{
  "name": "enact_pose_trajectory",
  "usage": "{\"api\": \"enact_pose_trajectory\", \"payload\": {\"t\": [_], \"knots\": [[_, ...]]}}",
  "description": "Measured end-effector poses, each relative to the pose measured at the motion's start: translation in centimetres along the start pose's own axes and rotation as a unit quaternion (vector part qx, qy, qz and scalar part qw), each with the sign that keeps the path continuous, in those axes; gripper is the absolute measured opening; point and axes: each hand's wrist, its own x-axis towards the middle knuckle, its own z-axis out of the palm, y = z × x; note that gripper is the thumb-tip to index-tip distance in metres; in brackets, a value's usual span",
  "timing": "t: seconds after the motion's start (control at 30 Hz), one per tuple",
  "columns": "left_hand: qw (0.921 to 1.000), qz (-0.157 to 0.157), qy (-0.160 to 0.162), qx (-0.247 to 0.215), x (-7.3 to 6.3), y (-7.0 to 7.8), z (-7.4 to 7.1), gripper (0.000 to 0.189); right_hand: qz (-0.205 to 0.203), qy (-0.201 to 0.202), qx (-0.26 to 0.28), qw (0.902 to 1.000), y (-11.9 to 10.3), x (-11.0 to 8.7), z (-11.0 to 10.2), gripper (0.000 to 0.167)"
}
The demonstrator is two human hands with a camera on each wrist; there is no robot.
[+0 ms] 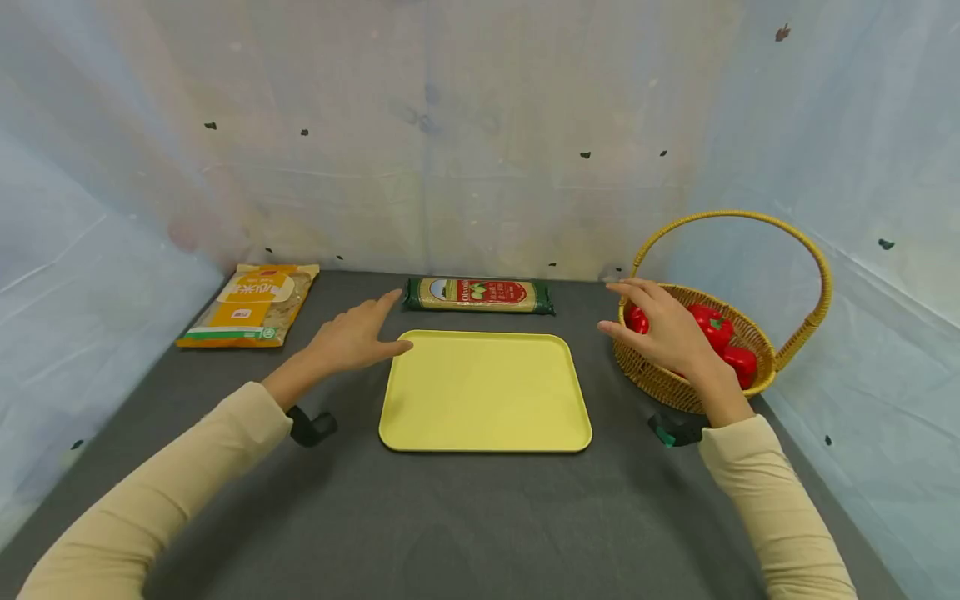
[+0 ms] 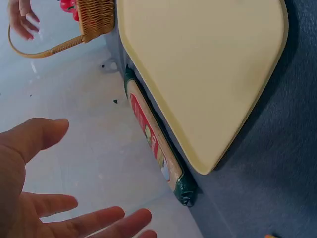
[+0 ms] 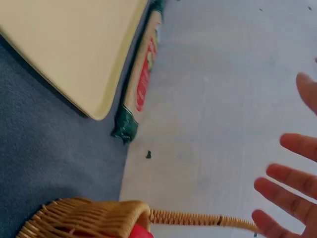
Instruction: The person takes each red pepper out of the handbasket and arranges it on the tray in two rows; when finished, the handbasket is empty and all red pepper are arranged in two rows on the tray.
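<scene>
My left hand point(image 1: 351, 337) hovers beside the upper left corner of a yellow tray point(image 1: 486, 392), fingers extended and nothing held. On the other side, my right hand point(image 1: 660, 325) is raised in front of a wicker basket point(image 1: 660, 383), also holding nothing. Several red bell peppers point(image 1: 712, 327) lie in that basket, partly hidden by the right hand. Behind the tray lies a long packet of pasta point(image 1: 480, 295) with green ends and a red label. In the left wrist view, the left hand's fingers point(image 2: 106, 218) are spread apart; the right wrist view shows spread fingers point(image 3: 292, 183) too.
An orange and clear food bag point(image 1: 251, 306) lies at the back left of the dark grey tabletop point(image 1: 465, 525). The basket's tall arched handle point(image 1: 731, 214) rises at the right. Pale sheeting point(image 1: 465, 167) hangs behind the table and along both sides.
</scene>
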Motion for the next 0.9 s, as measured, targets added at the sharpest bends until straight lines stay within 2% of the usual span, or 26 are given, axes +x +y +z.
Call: {"api": "enact_pose_trajectory", "payload": {"t": [0.13,0.23,0.3,0.43,0.57,0.73,0.9], "knots": [[0.9979,0.032,0.022,-0.052,0.0,-0.6,0.8,0.074,-0.026,0.046,0.024,0.9983,1.1,-0.5,-0.6,0.044],[0.9920,0.056,0.032,-0.109,0.0,-1.3,1.4,0.062,-0.047,0.071,0.043,0.9955,2.1,-0.9,-1.1,0.035],[0.9872,0.058,0.034,-0.145,-0.2,-1.7,1.7,0.056,-0.050,0.083,0.051,0.9940,2.8,-1.2,-1.4,0.033],[0.9763,0.041,0.032,-0.210,-0.3,-2.4,2.4,0.052,-0.010,0.098,0.078,0.9921,4.2,-2.0,-1.9,0.035],[0.9638,0.031,0.027,-0.264,0.0,-3.2,3.4,0.054,0.038,0.123,0.119,0.9845,5.5,-2.8,-2.2,0.038],[0.9411,0.023,0.002,-0.337,0.4,-4.2,4.5,0.058,0.063,0.165,0.139,0.9744,6.9,-3.2,-2.0,0.044],[0.9189,0.006,-0.033,-0.393,1.1,-5.2,5.6,0.066,0.091,0.187,0.137,0.9685,8.0,-3.5,-1.8,0.053]]}}
